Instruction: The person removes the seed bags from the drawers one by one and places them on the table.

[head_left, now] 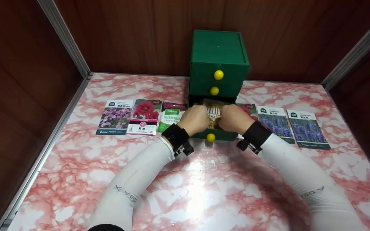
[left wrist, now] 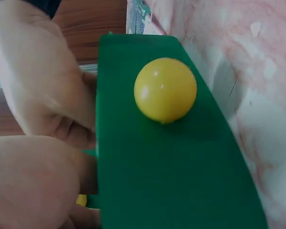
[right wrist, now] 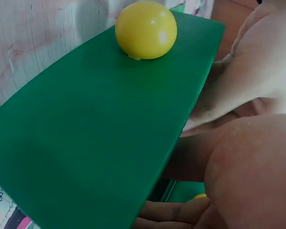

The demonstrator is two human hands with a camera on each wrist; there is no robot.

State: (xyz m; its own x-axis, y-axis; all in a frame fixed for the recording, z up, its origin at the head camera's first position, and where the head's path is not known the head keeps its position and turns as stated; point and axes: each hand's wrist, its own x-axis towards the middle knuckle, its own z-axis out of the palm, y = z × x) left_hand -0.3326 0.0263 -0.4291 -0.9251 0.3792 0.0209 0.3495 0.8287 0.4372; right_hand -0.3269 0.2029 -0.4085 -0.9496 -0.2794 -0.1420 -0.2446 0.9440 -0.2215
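Note:
In the head view a green drawer cabinet (head_left: 218, 48) stands at the back, its bottom drawer (head_left: 226, 135) pulled out. A yellow-brown packet with a striped awning print (head_left: 214, 112) is at that drawer, between the two hands. My left hand (head_left: 196, 119) grips its left side with curled fingers, and my right hand (head_left: 234, 118) grips its right side. Both wrist views show fingers dipping behind the green drawer front (left wrist: 167, 167), which hides the fingertips and the packet. A round yellow knob (right wrist: 146, 29) sticks out from this front.
Seed packets with flower pictures lie in a row on the marbled table (head_left: 85, 173): purple (head_left: 115, 117), red (head_left: 144, 117) and green-white (head_left: 171, 117) at left, blue-violet ones (head_left: 308, 129) at right. The upper drawers, with yellow knobs (head_left: 218, 75), are closed. Brown panels (head_left: 140, 38) surround the table.

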